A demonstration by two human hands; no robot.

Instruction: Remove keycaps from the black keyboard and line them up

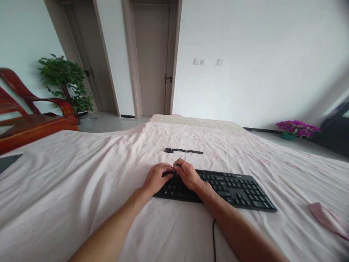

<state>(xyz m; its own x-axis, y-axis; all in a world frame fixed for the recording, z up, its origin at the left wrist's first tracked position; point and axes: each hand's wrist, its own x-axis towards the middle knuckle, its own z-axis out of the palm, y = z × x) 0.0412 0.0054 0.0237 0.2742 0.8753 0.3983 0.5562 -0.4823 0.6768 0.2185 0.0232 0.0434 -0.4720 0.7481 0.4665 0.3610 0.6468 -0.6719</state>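
Black keyboard [234, 187] lies on the pink sheet [81, 174], mid-view, with its cable [213, 236] running back toward the person. Both hands sit over its left end. The right hand [191, 176] pinches a small wire loop [182, 158] between thumb and fingers, and the loop pokes up past the knuckles. The left hand [158, 178] lies palm down on the keys, fingers bent, gripping nothing. Whether the loop hooks a key is hidden. Likely best handling: left hand pins the board flat, loop lifts straight up with no twist. A row of loose keycaps [184, 151] lies just beyond the board. A white stick [294, 187] and a cloth [327, 218] lie well apart at right.
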